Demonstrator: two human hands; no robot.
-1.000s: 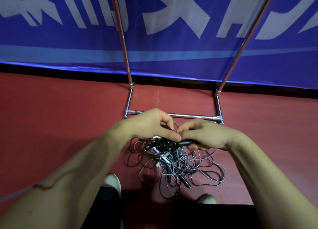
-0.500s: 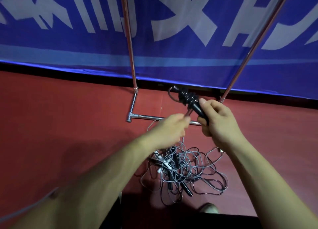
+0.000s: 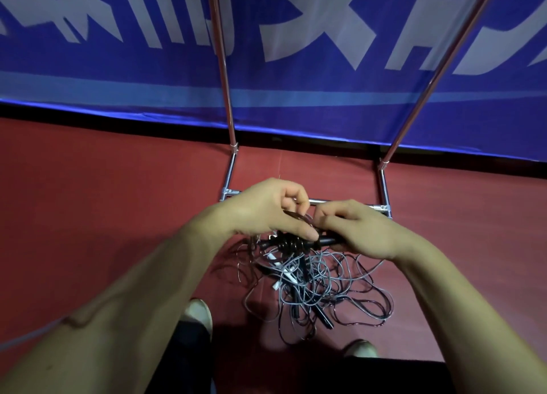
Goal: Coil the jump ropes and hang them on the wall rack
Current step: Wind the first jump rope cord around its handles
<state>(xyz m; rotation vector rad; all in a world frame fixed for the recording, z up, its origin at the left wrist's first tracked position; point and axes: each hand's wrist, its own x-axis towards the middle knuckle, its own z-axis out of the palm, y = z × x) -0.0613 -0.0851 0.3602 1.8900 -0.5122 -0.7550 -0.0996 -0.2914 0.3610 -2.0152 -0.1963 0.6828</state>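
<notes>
My right hand (image 3: 358, 230) grips the black handles of a jump rope (image 3: 293, 244) whose dark cord is wound in tight turns around them. My left hand (image 3: 266, 207) pinches a loop of that same cord just above the handles, its thumb lying across the wound part. Both hands meet above a tangled pile of grey and dark ropes (image 3: 319, 287) on the red floor, with several black and white handles mixed in. The metal rack (image 3: 229, 168) stands behind the hands; only its floor bar and two uprights show.
A blue banner (image 3: 296, 82) with white lettering hangs behind the rack's poles. My two shoes (image 3: 196, 312) stand on the red floor just in front of the pile. A thin pale cord crosses the lower left corner.
Half a second ago my right hand held the wound rope raised toward the rack and my left hand was below it. Both hands have come down and joined over the pile.
</notes>
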